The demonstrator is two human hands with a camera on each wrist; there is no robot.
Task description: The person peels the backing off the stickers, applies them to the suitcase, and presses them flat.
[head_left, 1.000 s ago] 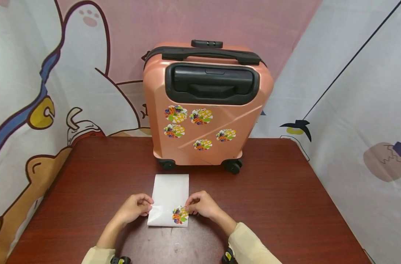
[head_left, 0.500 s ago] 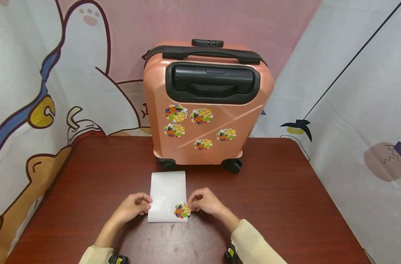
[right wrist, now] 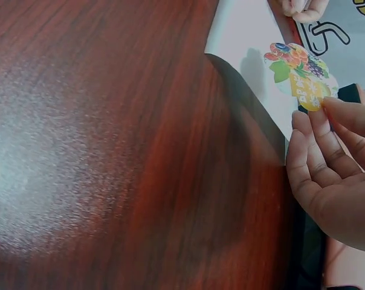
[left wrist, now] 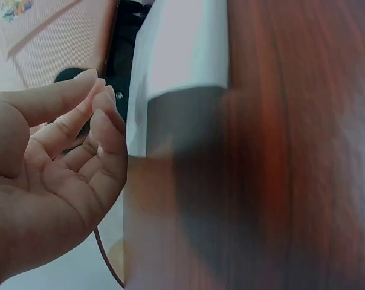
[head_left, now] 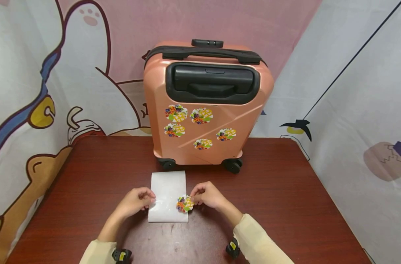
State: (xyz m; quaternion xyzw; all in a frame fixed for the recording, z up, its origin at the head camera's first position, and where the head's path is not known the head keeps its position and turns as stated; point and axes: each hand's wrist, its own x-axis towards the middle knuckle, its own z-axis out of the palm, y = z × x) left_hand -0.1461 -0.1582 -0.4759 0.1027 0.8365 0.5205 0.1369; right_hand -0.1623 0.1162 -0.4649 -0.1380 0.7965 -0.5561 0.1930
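A round fruit-print sticker (head_left: 184, 204) is pinched at its right edge between thumb and fingers of my right hand (head_left: 208, 195). In the right wrist view the sticker (right wrist: 300, 69) is raised over a white sheet of paper (head_left: 167, 183), its fruit side showing. That sheet lies on the table with its near end slightly curled up. My left hand (head_left: 136, 201) hovers at the sheet's left edge, fingertips overlapping it. In the left wrist view the loosely bent fingers of the left hand (left wrist: 67, 145) show nothing between their tips.
Behind the sheet stands a pink suitcase (head_left: 207, 121) on black wheels, with several similar stickers (head_left: 202, 116) on its front. The brown table (head_left: 279, 205) extends to both sides. A patterned cloth (head_left: 98, 91) hangs behind it.
My right hand has moved up and slightly right, lifting the sticker off the sheet's lower right corner. The sheet shifted slightly left, then stayed. My left hand moved a little up and right.
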